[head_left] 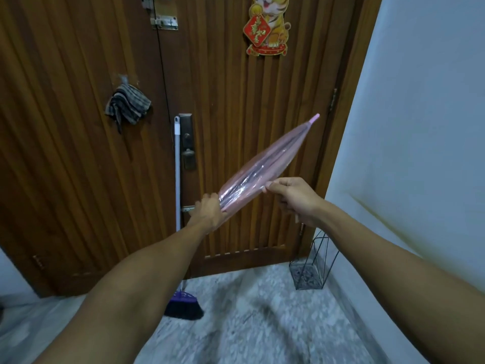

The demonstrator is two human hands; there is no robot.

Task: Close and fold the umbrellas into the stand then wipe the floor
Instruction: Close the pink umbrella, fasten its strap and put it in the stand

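Note:
A closed, see-through pink umbrella [273,158] slants in the air before the wooden door, its pink tip up to the right. My left hand [208,212] grips its lower end, near the handle, which is hidden. My right hand [291,197] pinches the loose edge of the canopy at the umbrella's middle. A black wire umbrella stand [311,269] sits on the floor in the right corner, between the door and the white wall. A striped grey cloth [128,105] hangs on a hook on the door's left leaf.
A broom [178,195] with a white handle and purple bristles leans against the door at centre. The floor [262,319] is speckled grey stone. A white wall [420,127] rises at the right. A tiger decoration [269,24] hangs on the door.

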